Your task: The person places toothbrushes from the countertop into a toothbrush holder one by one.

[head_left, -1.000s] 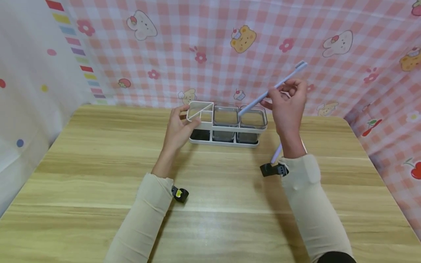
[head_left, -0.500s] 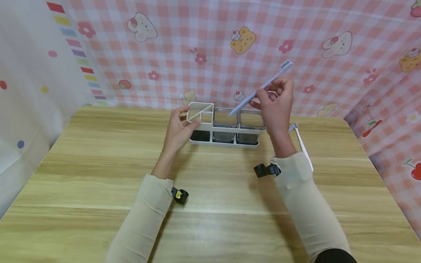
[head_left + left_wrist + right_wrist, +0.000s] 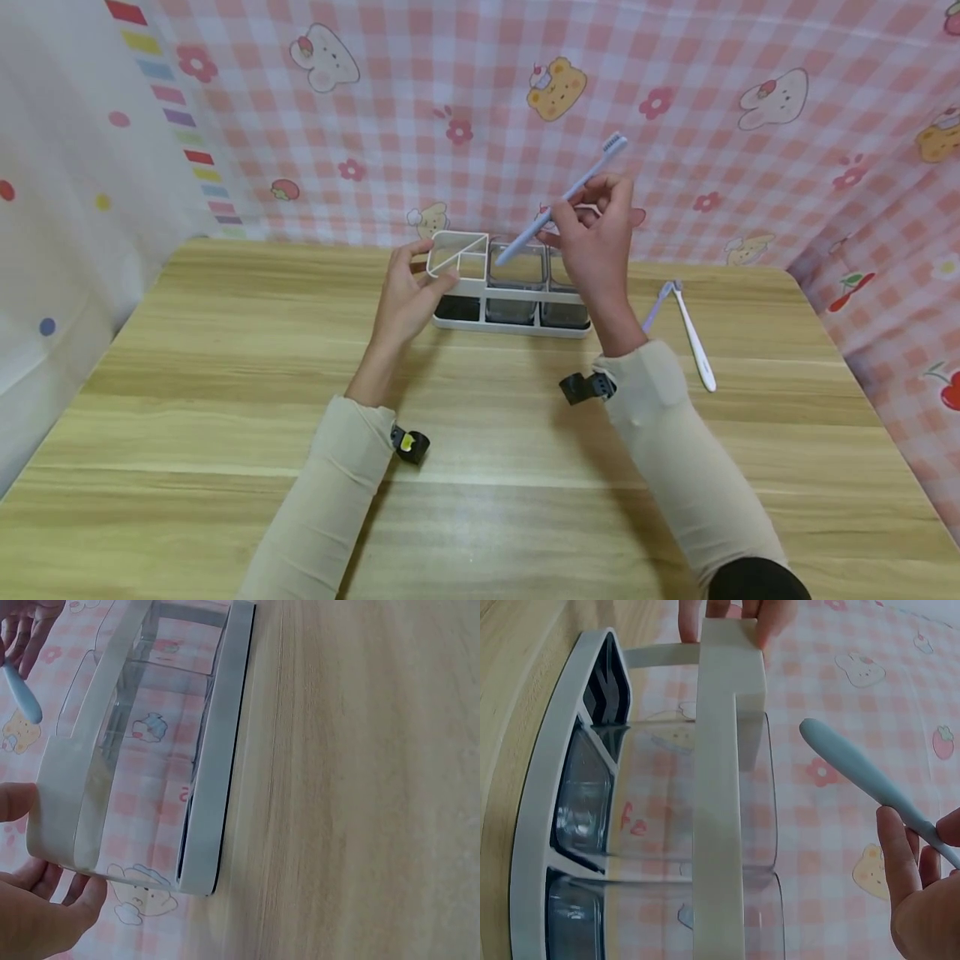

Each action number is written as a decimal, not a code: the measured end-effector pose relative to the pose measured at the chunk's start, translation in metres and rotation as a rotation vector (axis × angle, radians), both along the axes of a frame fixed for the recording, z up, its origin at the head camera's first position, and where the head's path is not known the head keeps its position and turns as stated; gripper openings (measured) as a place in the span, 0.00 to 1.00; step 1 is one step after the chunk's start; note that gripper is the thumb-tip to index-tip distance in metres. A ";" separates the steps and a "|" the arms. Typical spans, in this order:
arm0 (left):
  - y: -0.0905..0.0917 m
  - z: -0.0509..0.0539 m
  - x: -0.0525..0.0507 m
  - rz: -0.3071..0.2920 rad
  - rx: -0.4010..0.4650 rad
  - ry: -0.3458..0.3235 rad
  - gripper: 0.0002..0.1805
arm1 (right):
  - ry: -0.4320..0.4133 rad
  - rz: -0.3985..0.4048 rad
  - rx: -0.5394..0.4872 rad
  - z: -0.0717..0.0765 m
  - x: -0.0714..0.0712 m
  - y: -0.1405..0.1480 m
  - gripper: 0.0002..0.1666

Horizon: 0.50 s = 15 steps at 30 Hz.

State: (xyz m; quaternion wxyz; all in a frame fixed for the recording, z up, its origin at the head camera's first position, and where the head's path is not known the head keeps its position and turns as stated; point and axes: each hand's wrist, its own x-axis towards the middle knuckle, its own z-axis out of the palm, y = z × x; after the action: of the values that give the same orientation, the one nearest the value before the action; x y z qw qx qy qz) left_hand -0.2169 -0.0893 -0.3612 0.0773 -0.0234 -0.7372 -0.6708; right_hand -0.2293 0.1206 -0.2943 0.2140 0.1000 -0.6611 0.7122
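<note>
The left hand (image 3: pixel 405 296) pinches the rack (image 3: pixel 525 295) at its left end; two cups (image 3: pixel 512 313) sit right of that grip. The right hand (image 3: pixel 600 242) pinches the blue brush (image 3: pixel 525 237) mid-handle, head end above the grip, butt lower left, clear of the rack. Lower right of this grip, a purple brush (image 3: pixel 657 307) and white brush (image 3: pixel 696 343) lie on the table (image 3: pixel 465 508).

Cream sleeves (image 3: pixel 318 492), black wrist cameras (image 3: pixel 420 451), yellow mark (image 3: pixel 407 442) on left camera, black patch (image 3: pixel 757 580) on right sleeve

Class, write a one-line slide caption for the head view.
Left hand grips a white holder; right hand holds a pale blue toothbrush, bristle end up.
</note>
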 end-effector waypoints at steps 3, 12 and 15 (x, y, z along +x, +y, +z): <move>0.000 0.000 0.000 0.001 0.000 0.005 0.31 | 0.002 0.000 0.023 -0.001 -0.002 -0.006 0.16; 0.000 0.000 0.000 -0.001 -0.005 0.005 0.31 | -0.031 0.013 0.097 -0.006 -0.004 -0.021 0.16; 0.000 0.001 0.000 -0.002 -0.008 0.006 0.31 | -0.031 0.010 0.122 -0.007 -0.003 -0.025 0.16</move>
State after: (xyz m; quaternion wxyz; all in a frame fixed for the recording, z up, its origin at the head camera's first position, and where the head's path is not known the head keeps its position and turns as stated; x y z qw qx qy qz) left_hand -0.2164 -0.0889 -0.3605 0.0788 -0.0264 -0.7398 -0.6677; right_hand -0.2327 0.0958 -0.3014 0.1936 0.1053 -0.7059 0.6731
